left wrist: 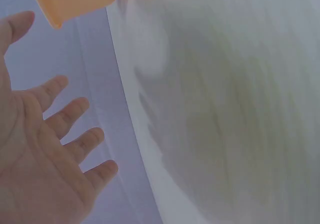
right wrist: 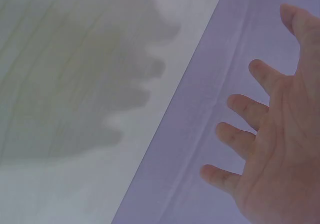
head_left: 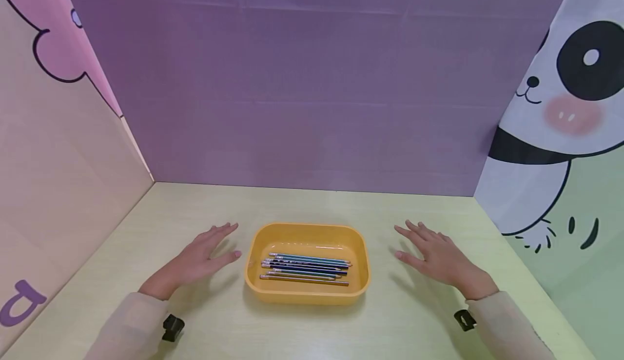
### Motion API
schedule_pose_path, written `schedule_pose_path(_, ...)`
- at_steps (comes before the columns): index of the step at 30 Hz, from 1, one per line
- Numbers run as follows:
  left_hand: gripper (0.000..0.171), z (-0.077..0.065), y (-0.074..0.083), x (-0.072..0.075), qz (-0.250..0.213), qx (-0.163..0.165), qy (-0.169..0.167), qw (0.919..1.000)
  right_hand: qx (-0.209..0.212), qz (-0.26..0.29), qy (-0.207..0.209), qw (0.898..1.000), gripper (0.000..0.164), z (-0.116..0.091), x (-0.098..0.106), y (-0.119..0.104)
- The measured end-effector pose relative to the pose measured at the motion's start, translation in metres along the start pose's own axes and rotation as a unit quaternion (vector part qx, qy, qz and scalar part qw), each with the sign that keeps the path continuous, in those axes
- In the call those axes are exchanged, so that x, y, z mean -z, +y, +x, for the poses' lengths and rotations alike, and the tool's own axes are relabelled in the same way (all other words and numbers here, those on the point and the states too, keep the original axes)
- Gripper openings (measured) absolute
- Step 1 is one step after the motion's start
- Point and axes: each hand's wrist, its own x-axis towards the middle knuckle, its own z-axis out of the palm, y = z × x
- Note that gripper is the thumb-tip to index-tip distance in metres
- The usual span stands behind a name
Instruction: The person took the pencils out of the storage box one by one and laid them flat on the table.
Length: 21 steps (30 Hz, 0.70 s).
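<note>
A yellow plastic tray (head_left: 307,297) stands on the table between my two hands. Inside it lie several pencils (head_left: 307,267), side by side and roughly level, some blue, some dark, one brownish at the front. To the left of the tray is my left hand (head_left: 202,257), fingers spread and holding nothing, the thumb toward the tray wall. My right hand (head_left: 436,254) is apart from the tray on its other side, fingers likewise spread and bare. In the left wrist view the tray's corner (left wrist: 75,2) shows at the top, past the thumb.
The pale wooden table (head_left: 312,330) meets a purple wall (head_left: 312,89) at the back. A pink cartoon panel (head_left: 63,149) closes the left side, and a panda panel (head_left: 551,187) the right. Black wrist straps (head_left: 173,327) show at both sleeves.
</note>
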Motion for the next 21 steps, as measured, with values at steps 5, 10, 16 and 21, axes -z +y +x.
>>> schedule_pose_path(5,0.072,0.0,0.003,-0.003,-0.035,-0.003,-0.009,0.9993,0.025,0.012,0.012,1.0,0.061,0.003,0.0,-0.006)
schedule_pose_path(10,0.069,0.0,0.004,-0.007,-0.082,0.009,-0.02,0.9964,0.057,0.012,0.03,0.998,0.056,0.007,-0.001,-0.01)
schedule_pose_path(16,0.063,0.0,0.009,-0.009,-0.122,0.032,-0.039,0.9912,0.083,0.008,0.05,0.995,0.053,0.01,-0.001,-0.015)
schedule_pose_path(21,0.062,-0.001,0.014,-0.01,-0.149,0.041,-0.044,0.987,0.09,0.007,0.05,0.995,0.051,0.012,0.001,-0.021)
